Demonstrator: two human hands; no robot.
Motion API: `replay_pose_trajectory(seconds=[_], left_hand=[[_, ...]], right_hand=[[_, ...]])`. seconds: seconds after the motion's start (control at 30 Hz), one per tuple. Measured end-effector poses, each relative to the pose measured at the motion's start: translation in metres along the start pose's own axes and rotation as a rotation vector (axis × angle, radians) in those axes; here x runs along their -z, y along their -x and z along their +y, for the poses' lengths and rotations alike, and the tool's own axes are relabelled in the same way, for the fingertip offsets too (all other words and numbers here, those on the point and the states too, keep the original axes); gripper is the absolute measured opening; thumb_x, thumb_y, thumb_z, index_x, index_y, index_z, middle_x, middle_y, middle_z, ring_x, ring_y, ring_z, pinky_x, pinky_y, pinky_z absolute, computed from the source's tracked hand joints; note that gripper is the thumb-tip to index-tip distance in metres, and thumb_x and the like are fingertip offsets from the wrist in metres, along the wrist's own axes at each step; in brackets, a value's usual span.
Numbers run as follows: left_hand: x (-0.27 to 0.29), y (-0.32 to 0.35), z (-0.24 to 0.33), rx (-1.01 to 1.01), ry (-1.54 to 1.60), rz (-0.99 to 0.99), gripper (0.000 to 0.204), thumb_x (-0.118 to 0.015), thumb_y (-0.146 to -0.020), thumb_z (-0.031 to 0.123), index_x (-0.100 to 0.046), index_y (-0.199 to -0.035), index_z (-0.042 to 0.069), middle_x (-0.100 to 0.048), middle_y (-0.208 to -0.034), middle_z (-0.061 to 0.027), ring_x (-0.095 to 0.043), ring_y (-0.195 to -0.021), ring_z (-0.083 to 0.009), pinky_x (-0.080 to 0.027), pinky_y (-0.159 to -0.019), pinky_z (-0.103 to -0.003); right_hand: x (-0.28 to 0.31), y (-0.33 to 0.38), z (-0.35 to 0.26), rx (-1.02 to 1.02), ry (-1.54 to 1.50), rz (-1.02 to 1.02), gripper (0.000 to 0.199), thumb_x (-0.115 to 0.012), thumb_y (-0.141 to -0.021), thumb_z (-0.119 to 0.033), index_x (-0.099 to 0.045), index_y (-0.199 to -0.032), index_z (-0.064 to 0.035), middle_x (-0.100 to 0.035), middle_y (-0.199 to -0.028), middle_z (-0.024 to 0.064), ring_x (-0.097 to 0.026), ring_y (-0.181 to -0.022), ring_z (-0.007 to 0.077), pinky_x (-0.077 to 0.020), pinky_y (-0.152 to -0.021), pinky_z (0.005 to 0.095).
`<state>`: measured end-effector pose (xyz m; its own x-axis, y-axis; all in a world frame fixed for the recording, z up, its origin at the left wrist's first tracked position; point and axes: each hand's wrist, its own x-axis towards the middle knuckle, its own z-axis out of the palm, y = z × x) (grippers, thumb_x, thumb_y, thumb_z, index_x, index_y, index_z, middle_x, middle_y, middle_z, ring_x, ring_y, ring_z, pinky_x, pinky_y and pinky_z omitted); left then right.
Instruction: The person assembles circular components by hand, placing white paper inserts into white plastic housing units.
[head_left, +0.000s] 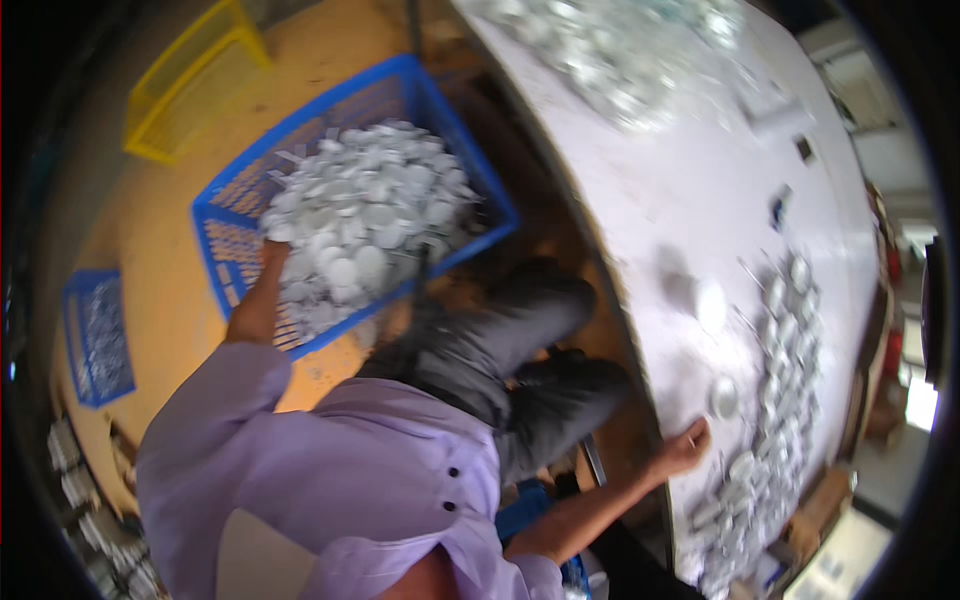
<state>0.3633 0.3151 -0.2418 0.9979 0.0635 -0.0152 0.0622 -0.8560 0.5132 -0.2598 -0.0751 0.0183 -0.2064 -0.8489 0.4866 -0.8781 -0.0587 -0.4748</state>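
Note:
A blue plastic basket (350, 92) on my left holds a heap of white round disc-shaped pieces (372, 215), some with thin stems. At the basket's left side my left hand (274, 254) reaches into the heap; its fingers are hidden among the discs and blurred. Over the near edge of the white table, my right hand (686, 449) has its fingers curled together; whatever may be in them is too small to tell. Just beyond its fingertips a round whitish piece (724, 398) rests on the table, and a brighter white round piece (709, 305) stands farther off.
Many similar pieces lie in a long band (785, 380) along the table's right side. Clear plastic bags (640, 65) are piled at its far end. On the orange-brown floor stand a yellow basket (150, 140) and a small blue crate (72, 310) with small grey parts.

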Motion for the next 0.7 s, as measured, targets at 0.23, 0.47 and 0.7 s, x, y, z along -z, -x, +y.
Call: replay_pose_trajectory(seconds=[0.23,0.47,0.7], left_hand=[[0.044,0.174,0.25,-0.443,0.94,-0.874,0.021,-0.057,-0.086,0.008,-0.058,-0.106,0.002,-0.064,-0.099,-0.0081,-0.061,-0.082,-0.0102,-0.048,-0.068,-0.022],[0.083,0.349,0.398,-0.993,0.942,-1.447,0.079,-0.077,-0.064,0.01,-0.035,-0.13,0.002,-0.053,-0.119,-0.0133,-0.052,-0.11,-0.0235,-0.046,-0.086,-0.032],[0.078,0.354,0.395,-0.824,0.951,-1.344,0.075,-0.08,-0.061,0.011,-0.04,-0.125,0.003,-0.053,-0.117,-0.0109,-0.051,-0.109,-0.0164,-0.042,-0.092,-0.031]], right_hand=[[-0.006,0.053,-0.079,-0.205,-0.636,-0.16,0.016,-0.056,-0.086,-0.01,-0.053,-0.074,-0.0004,-0.052,-0.069,0.0005,-0.044,-0.066,0.0069,-0.0387,-0.062,0.0213],[-0.015,0.088,-0.123,-0.052,-0.883,-0.378,0.013,-0.061,-0.085,-0.008,-0.053,-0.076,-0.0023,-0.05,-0.072,-0.0035,-0.041,-0.068,0.0039,-0.0351,-0.063,0.0175],[-0.017,0.059,-0.122,-0.001,-0.846,-0.531,0.011,-0.062,-0.084,-0.009,-0.058,-0.088,0.0009,-0.057,-0.078,0.0,-0.05,-0.073,0.0055,-0.0407,-0.067,0.0194]])
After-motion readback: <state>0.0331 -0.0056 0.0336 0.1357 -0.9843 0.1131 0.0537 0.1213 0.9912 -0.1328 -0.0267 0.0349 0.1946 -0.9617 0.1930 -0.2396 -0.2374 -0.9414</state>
